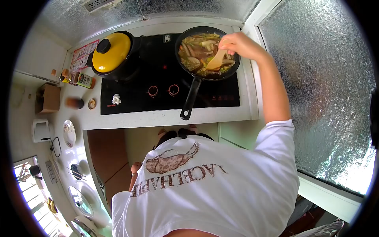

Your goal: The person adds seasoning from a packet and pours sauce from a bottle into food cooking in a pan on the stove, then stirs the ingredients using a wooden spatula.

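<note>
My right hand [235, 44] is closed around the handle of a wooden spatula [216, 61]. The spatula's flat blade dips into food in a black frying pan [191, 104] on the right of the hob. Sliced vegetables and pale pieces lie in brownish liquid in the pan. The pan's handle points toward my body, and no hand touches it. Down by my left side, away from the hob, is my left hand [136, 167]. Only its back shows clearly, and its fingers are too hidden to read.
A black pot with a yellow lid [112, 52] stands on the left of the black hob [162, 85]. A crumpled white piece [116, 99] lies near the hob's front left. Left of it are a seasoning bottle [85, 80] and a plate [69, 133]. Textured glass [316, 79] borders the right.
</note>
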{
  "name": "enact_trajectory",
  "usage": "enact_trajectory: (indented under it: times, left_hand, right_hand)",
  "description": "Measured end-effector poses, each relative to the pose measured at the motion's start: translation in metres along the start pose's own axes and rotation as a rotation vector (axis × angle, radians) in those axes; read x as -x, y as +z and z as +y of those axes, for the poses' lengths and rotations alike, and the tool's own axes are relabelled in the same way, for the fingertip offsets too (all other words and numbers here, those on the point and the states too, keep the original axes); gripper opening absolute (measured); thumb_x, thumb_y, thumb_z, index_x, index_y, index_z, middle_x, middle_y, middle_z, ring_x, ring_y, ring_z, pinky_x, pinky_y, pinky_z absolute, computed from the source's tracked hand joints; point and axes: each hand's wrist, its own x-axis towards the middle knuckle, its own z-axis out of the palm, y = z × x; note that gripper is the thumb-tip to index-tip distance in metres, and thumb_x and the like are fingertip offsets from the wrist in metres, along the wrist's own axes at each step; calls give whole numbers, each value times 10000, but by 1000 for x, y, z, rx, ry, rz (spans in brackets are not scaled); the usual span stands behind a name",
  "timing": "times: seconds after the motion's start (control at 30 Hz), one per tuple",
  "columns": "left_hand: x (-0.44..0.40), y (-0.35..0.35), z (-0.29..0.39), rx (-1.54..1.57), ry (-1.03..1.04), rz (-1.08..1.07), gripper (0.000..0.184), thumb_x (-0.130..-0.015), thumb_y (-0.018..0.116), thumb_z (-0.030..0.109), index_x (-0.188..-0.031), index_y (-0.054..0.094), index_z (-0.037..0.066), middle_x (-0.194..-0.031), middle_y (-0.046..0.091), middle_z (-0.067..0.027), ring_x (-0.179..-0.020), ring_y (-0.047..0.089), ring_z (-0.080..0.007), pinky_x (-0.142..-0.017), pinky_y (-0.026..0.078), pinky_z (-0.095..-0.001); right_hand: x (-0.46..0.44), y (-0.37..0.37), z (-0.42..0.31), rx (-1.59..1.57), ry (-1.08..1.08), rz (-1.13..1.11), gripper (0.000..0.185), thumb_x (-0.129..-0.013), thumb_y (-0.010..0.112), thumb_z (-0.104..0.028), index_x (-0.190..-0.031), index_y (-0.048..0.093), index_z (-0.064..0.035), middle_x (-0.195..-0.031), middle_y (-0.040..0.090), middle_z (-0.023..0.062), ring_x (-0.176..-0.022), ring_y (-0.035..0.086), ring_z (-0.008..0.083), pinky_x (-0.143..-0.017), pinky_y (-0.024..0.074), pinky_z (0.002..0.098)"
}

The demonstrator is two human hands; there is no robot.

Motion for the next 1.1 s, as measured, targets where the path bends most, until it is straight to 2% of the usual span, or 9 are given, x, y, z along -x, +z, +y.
enact_trajectory:
  times: [0.27, 0.43, 0.57, 0.73, 0.83, 0.9, 0.97, 1.07, 1.1]
  left_hand:
    - [-13, 19, -12, -54, 0, -126, 360, -807, 498, 432, -807, 659, 110, -815, 638, -155, -754, 630, -343, -644, 505, -438]
    - [-12, 18, -5, -5, -5, 90, 328, -785, 513, 409, -841, 663, 122, -837, 634, -163, -777, 620, -359, -668, 504, -445]
    - [-18, 21, -7, -37, -61, 31, 337, -782, 513, 418, -866, 659, 126, -853, 630, -172, -803, 613, -364, -694, 499, -447]
    - [-11, 16, 0, 3, -109, 58, 343, -784, 512, 429, -877, 660, 134, -863, 637, -161, -826, 613, -356, -712, 498, -433]
    - [18, -22, 29, 64, -45, 36, 346, -787, 510, 445, -870, 664, 146, -847, 646, -149, -814, 618, -352, -698, 502, -427]
    - [23, -33, 41, 60, -58, 65, 344, -790, 515, 434, -865, 663, 132, -833, 648, -150, -798, 624, -344, -689, 505, -420]
    - [26, -44, 56, 62, -71, 100, 343, -792, 519, 422, -861, 663, 118, -819, 650, -152, -783, 630, -337, -680, 507, -413]
    - [57, -110, 127, 339, -159, 191, 270, -797, 547, 287, -836, 643, 38, -771, 648, -158, -721, 635, -321, -660, 508, -391]
    - [47, -104, 115, 347, -172, 204, 270, -797, 547, 287, -836, 643, 38, -771, 648, -158, -721, 635, -321, -660, 508, -391]
  right_hand:
    - [12, 1, -1, 118, 60, -129, 114, -811, 570, -76, -882, 629, -9, -735, 624, 68, -607, 545, 118, -596, 457, 271]
    - [28, -19, 2, 143, 129, -119, 110, -808, 580, -65, -874, 624, 11, -716, 627, 73, -613, 552, 123, -591, 453, 265]
    - [20, -5, 15, 132, 77, -56, 121, -817, 582, -71, -889, 634, 11, -725, 622, 53, -613, 537, 106, -599, 455, 243]
    - [37, -18, 30, -64, 119, 260, 167, -846, 569, -108, -952, 638, 0, -786, 644, 57, -657, 559, 97, -641, 470, 234]
    - [24, 10, 50, -124, 154, 399, 187, -845, 576, -125, -985, 640, -18, -855, 659, 75, -709, 593, 129, -681, 477, 248]
    - [20, 36, 58, 40, 13, 450, 191, -837, 584, -119, -998, 642, -34, -906, 654, 91, -772, 605, 182, -715, 478, 278]
    - [30, 51, 42, 143, 23, 363, 177, -827, 583, -93, -975, 639, -13, -929, 635, 138, -820, 611, 243, -719, 471, 303]
    - [53, 56, 32, 209, -117, 418, 172, -825, 584, -93, -964, 636, -6, -923, 633, 136, -815, 610, 246, -716, 470, 310]
    - [61, 53, 27, 147, -88, 394, 174, -822, 587, -91, -965, 631, -2, -920, 630, 138, -812, 609, 251, -715, 470, 312]
